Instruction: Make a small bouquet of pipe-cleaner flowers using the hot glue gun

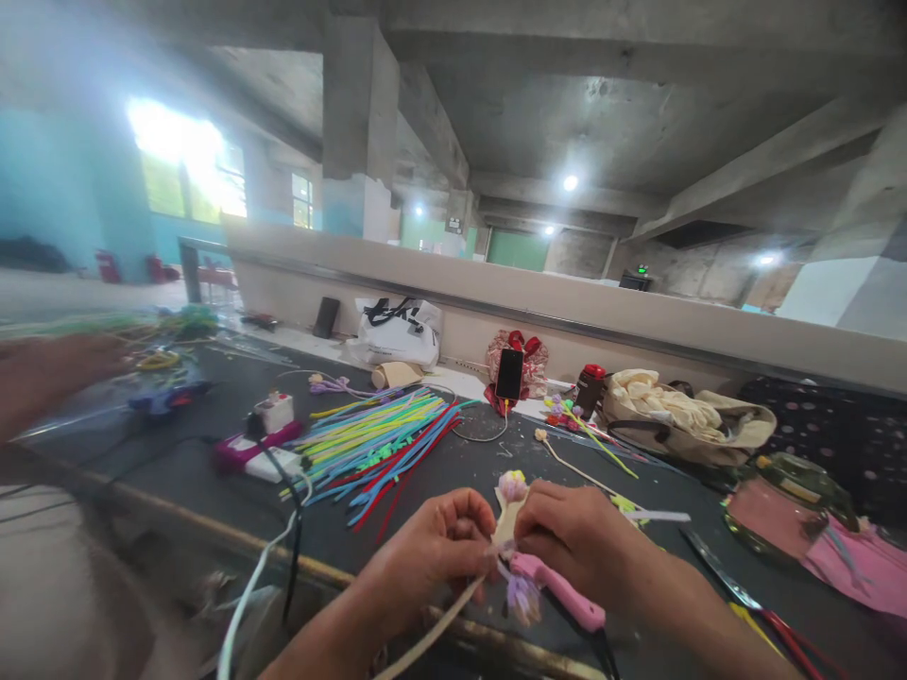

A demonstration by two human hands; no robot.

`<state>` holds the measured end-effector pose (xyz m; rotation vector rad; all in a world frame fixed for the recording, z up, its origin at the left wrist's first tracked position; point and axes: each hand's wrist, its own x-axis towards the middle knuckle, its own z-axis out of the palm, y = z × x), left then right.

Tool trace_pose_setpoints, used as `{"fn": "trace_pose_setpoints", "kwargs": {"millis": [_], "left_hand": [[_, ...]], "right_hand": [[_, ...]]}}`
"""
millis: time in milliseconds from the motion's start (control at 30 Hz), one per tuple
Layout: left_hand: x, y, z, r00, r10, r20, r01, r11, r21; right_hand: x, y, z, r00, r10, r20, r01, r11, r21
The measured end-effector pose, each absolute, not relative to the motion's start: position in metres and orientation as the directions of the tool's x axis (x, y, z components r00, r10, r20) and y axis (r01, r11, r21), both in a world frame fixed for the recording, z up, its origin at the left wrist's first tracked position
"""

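My left hand [453, 543] is closed, its fingertips pinching a cream ribbon [443, 628] whose tail hangs toward the table's front edge. Close beside it, my right hand [573, 529] is closed on a small bouquet with a cream wrap [507, 519]. A lilac and yellow flower head [513, 485] shows at the bouquet's top, and a lilac tuft [522, 597] sticks out below. The fingers hide part of the wrap. Just under my right hand lies a pink-handled tool [563, 592] with a dark cord; its tip is hidden.
Coloured pipe cleaners [397, 439] lie in a pile left of centre, near a power strip [262, 453]. A phone [508, 375] leans upright at the back. Scissors [723, 567] and a jar [776, 505] are on the right. Another person's arm [63, 378] reaches in at left.
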<state>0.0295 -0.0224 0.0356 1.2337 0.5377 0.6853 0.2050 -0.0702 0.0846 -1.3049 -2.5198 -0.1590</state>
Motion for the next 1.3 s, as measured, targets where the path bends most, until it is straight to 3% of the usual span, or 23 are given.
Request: {"fn": "trace_pose_setpoints", "kwargs": {"millis": [167, 267, 400, 500, 600, 667, 733, 800, 867, 967, 1200, 1300], "left_hand": [[0.041, -0.021, 0.028, 0.506, 0.859, 0.076, -0.177, 0.017, 0.984], [0.045, -0.022, 0.029, 0.396, 0.914, 0.089, -0.287, 0.031, 0.957], [0.042, -0.023, 0.035, 0.332, 0.943, -0.009, -0.468, 0.173, 0.867], [0.039, -0.022, 0.035, 0.325, 0.943, -0.068, -0.545, 0.246, 0.802], [0.040, -0.023, 0.035, 0.360, 0.928, -0.097, -0.610, 0.312, 0.728], [0.041, -0.026, 0.035, 0.414, 0.904, -0.108, -0.641, 0.373, 0.671], [0.042, -0.029, 0.036, 0.467, 0.875, -0.126, -0.646, 0.435, 0.627], [0.041, -0.031, 0.038, 0.498, 0.857, -0.135, -0.639, 0.467, 0.611], [0.040, -0.033, 0.039, 0.516, 0.848, -0.122, -0.626, 0.470, 0.622], [0.041, -0.034, 0.035, 0.541, 0.837, -0.085, -0.610, 0.460, 0.645], [0.053, -0.038, 0.018, 0.549, 0.834, -0.055, -0.627, 0.455, 0.633], [0.054, -0.040, 0.017, 0.501, 0.864, -0.043, -0.632, 0.400, 0.663]], "right_hand": [[0.183, -0.076, 0.085, -0.491, 0.788, 0.372, 0.862, 0.376, 0.340], [0.168, -0.083, 0.074, -0.418, 0.766, 0.489, 0.894, 0.252, 0.370], [0.158, -0.086, 0.044, -0.389, 0.616, 0.685, 0.919, 0.211, 0.332], [0.155, -0.085, 0.020, -0.361, 0.537, 0.763, 0.930, 0.263, 0.255], [0.154, -0.082, 0.005, -0.263, 0.508, 0.821, 0.928, 0.367, 0.070], [0.156, -0.079, 0.001, -0.169, 0.540, 0.824, 0.865, 0.483, -0.139], [0.160, -0.075, 0.002, -0.051, 0.653, 0.755, 0.732, 0.539, -0.417], [0.165, -0.072, 0.003, 0.077, 0.774, 0.628, 0.565, 0.485, -0.667], [0.167, -0.070, 0.005, 0.164, 0.831, 0.532, 0.429, 0.426, -0.797], [0.167, -0.069, 0.010, 0.171, 0.820, 0.546, 0.362, 0.463, -0.809], [0.171, -0.072, 0.025, -0.019, 0.725, 0.688, 0.451, 0.620, -0.641], [0.177, -0.071, 0.021, -0.001, 0.734, 0.679, 0.433, 0.612, -0.662]]}}
